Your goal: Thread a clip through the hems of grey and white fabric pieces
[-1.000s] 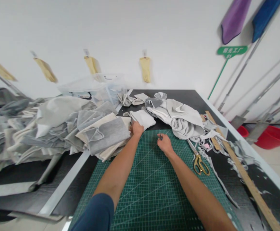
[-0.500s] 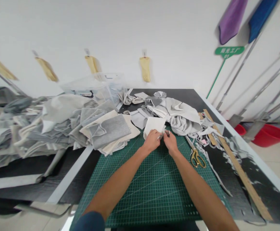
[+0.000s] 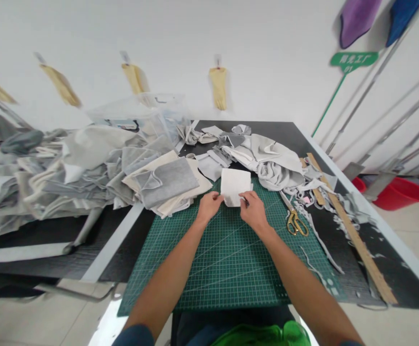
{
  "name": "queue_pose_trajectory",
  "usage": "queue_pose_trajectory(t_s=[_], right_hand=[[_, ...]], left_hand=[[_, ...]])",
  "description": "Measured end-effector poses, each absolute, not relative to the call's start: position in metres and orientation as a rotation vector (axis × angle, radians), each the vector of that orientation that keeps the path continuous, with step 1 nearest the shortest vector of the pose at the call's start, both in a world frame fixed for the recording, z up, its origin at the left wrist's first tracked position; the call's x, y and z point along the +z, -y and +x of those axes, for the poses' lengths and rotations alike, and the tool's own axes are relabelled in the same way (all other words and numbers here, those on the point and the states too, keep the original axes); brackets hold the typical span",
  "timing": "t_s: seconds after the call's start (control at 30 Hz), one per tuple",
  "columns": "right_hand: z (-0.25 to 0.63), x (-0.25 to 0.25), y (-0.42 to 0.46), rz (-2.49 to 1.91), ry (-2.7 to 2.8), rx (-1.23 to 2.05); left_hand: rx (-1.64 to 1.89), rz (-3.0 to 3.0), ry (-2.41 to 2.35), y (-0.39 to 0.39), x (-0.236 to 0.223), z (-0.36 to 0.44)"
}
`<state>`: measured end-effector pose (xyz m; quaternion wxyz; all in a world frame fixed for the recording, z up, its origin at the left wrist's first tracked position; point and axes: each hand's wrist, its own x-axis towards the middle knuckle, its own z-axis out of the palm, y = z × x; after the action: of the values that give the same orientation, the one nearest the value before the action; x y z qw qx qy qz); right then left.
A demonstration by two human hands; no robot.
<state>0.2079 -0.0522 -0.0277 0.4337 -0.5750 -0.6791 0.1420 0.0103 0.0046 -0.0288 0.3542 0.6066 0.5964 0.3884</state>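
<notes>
- Chg: white cloth (image 3: pixel 235 183) now lies flatter and squarer to you; ½ sec ago it was skewed, w/ your L hand (image 3: pixel 210 206) on top.
- Loc: cloth is at far end of green mat (image 3: pixel 216 269), btw the folded gray stack (image 3: pixel 169 182) on your L and the pale bundle (image 3: pixel 276 161) on your R. Another layer peeks out along its R side.
- L grip: you've moved that hand off the top to the near-L corner. Thumb + fingers nearly together there, looks like a light pinch on the edge.
- R grip: your R hand (image 3: pixel 254 211) is at the near-R corner, fingers curled around a small dark tool (image 3: pixel 246 201). Can't tell tool type, or if its blades are apart. Fingertips seem to touch cloth too, contact pt unclear.
- Also new in view: thin strip (image 3: pixel 312 266) on mat near your R forearm; didn't show ½ sec ago. Prob an offcut, source n/a.
- Meaning, my read: piece is spread + controlled from both near corners, near edge within tool reach.
- Gold-handled scissors (image 3: pixel 296 223) lie on mat to your R, blades toward scraps, untouched.
</notes>
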Motion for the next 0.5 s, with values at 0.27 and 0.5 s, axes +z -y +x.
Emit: queue_pose_trajectory(t_s=[0.27, 0.5], right_hand=[[0.196, -0.041, 0.054, -1.51, 1.828, 0.387], [0.2, -0.03, 0.059, -1.336, 1.439, 0.651]], left_hand=[[1.11, 1.26, -1.133, -0.002, -0.023, 0.025], [1.172, 1.06, -0.79, 0.019, -0.006, 0.019]])
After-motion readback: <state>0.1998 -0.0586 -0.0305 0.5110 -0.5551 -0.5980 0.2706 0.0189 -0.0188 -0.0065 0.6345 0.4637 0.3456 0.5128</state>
